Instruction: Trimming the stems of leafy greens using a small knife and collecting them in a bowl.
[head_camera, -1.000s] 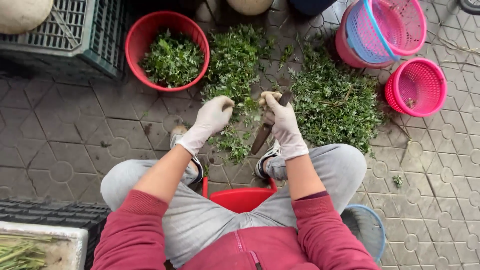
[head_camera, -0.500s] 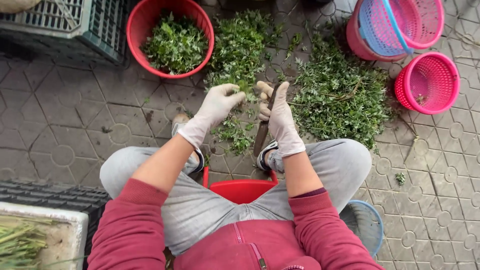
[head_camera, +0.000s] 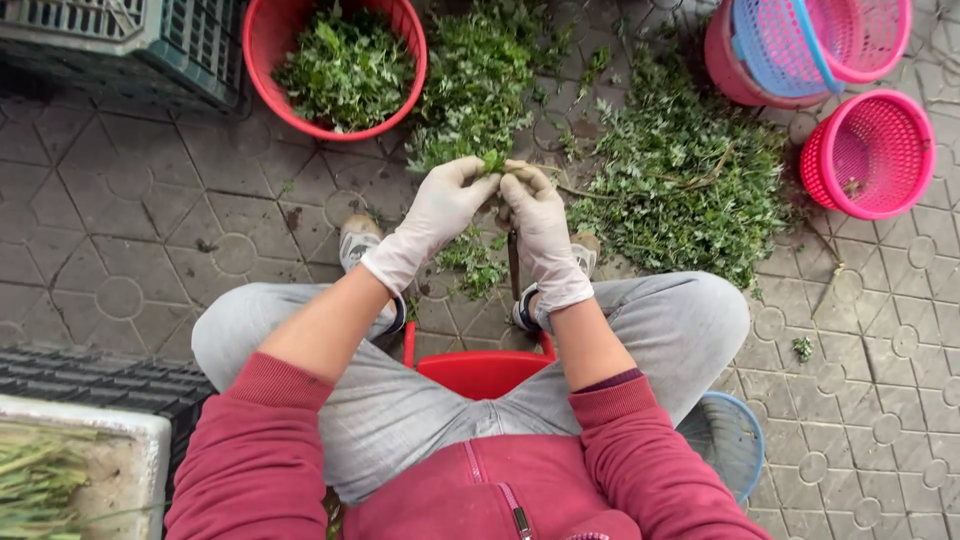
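- Head view: the left hand (head_camera: 440, 207) and the right hand (head_camera: 535, 215), both in pale gloves, met fingertip to fingertip in front of the knees, well above the paving.
- Between them sat a small green sprig (head_camera: 491, 160), pinched from both sides; only its leafy tip showed above the fingers. Both hands were closed narrowly on it, thumbs and forefingers drawn together.
- The sprig lay dead centre between the hands, so neither was nearer; its tip pointed away from the body, toward the loose herb piles.
- A dark slender stem or tool (head_camera: 514, 262) hung below the right hand, its long axis running back toward the body. Whether the right hand also gripped it, I could not tell.
- The red tub (head_camera: 262, 50) holding picked greens stood ahead and to the left, nearer the left hand.
- The larger herb pile (head_camera: 690, 180) spread ahead and to the right, nearer the right hand; a smaller pile (head_camera: 480, 80) lay straight ahead of the hands.
- The pink basket (head_camera: 905, 200) stood well apart at the far right.
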